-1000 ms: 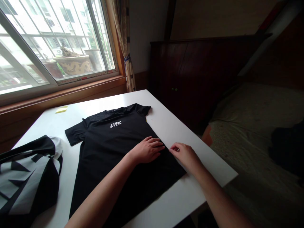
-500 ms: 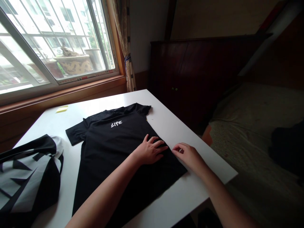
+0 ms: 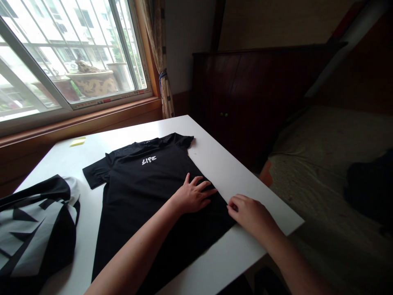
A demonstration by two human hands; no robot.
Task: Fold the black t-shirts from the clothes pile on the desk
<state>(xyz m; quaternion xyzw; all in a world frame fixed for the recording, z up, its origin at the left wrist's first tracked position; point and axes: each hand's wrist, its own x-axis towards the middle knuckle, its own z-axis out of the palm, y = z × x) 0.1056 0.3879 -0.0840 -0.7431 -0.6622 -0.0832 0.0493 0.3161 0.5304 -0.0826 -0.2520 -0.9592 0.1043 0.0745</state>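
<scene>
A black short-sleeved T-shirt [image 3: 135,196] with a small white print on its chest lies spread on the white table [image 3: 215,159], collar toward the far side. My left hand [image 3: 195,194] rests flat on the shirt near its right side edge, fingers spread. Close to the shirt's lower right corner, my right hand [image 3: 245,211] has thumb and fingers pinched together on the side edge of the fabric. My left forearm covers part of the shirt's lower half.
A crumpled black, grey and white garment [image 3: 37,229] lies at the table's left. A yellow slip [image 3: 77,141] sits near the far left edge. Beyond stand a barred window [image 3: 80,49], a tied curtain [image 3: 164,82] and a dark red cabinet [image 3: 221,90]. A covered bed [image 3: 325,164] is at right.
My right hand has moved a little toward me along the shirt's side edge, and its fingers have closed on the fabric near the corner. My left hand stays in place.
</scene>
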